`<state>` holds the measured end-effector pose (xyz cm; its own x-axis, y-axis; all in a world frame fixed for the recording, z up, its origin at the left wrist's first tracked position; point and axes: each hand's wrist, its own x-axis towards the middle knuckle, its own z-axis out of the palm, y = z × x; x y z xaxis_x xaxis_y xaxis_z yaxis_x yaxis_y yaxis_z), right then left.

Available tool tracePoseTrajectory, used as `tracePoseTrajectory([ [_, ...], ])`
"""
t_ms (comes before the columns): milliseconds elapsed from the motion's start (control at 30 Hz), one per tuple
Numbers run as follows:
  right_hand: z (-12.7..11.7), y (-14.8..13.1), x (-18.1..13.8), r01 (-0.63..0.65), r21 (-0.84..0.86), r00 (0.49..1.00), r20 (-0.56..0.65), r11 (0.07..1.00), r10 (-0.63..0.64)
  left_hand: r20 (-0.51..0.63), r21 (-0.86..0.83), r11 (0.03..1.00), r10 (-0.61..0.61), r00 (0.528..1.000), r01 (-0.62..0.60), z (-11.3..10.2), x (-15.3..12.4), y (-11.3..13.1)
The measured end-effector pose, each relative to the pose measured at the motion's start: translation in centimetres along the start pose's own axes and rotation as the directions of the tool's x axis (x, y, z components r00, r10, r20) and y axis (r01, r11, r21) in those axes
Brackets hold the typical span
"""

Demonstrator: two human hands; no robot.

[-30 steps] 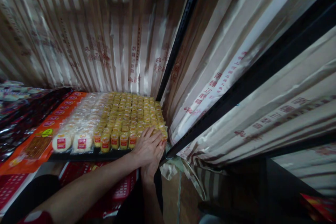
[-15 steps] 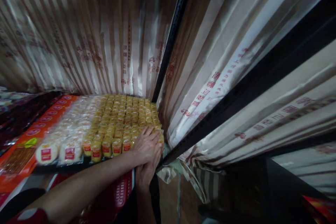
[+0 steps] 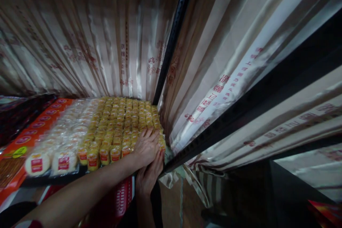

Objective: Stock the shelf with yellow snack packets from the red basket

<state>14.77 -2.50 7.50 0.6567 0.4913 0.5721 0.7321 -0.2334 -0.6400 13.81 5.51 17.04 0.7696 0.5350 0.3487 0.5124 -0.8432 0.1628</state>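
Note:
My left hand lies flat, fingers stretched out, on the front right corner of a block of small yellow wrapped snack packs on a dark shelf. My right hand comes up from below, its fingers pressed against the front of the same corner packs just under the left hand. Whether it grips a pack is hidden by the left hand. Round white cakes with red labels lie in rows to the left of the yellow packs.
Shiny striped beige curtain hangs behind the shelf and to the right, split by black frame posts. Orange packets lie at far left. A red basket sits below the shelf edge.
The view has swung slightly right and up, so the shelf goods sit further left. Both hands stay on the front right corner of the yellow packs, barely shifted.

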Motion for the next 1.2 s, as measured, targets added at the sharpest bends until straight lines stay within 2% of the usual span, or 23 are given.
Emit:
tracePoseTrajectory([
  [200, 0.0, -0.2, 0.3, 0.010, 0.050, 1.000, 0.003, 0.999, -0.010, 0.016, 0.000, 1.000, 0.023, 1.000, -0.023, 0.2, 0.5, -0.3],
  [367, 0.0, -0.3, 0.6, -0.025, 0.053, 1.000, 0.000, 0.998, 0.025, 0.002, -0.020, 0.998, -0.062, 0.998, 0.062, -0.1, 1.6, -0.8],
  [567, -0.1, -0.3, 0.6, -0.057, 0.055, 0.998, 0.019, 0.997, 0.056, 0.077, -0.008, 0.995, -0.102, 0.992, 0.103, 0.0, 2.8, -1.1],
  [800, -0.1, -0.5, 0.6, -0.064, 0.051, 0.998, 0.021, 0.997, 0.063, 0.024, -0.038, 0.990, -0.137, 0.990, 0.138, -0.1, 2.8, -0.9],
  [1000, -0.4, -0.6, 0.7, -0.051, 0.059, 0.999, 0.019, 0.997, 0.050, 0.062, -0.026, 0.995, -0.096, 0.993, 0.098, -0.4, 3.3, -0.9],
  [1200, -0.5, -0.7, 0.8, -0.056, 0.063, 0.998, 0.024, 0.996, 0.055, 0.034, -0.033, 0.990, -0.137, 0.990, 0.138, -0.3, 4.2, -1.3],
])
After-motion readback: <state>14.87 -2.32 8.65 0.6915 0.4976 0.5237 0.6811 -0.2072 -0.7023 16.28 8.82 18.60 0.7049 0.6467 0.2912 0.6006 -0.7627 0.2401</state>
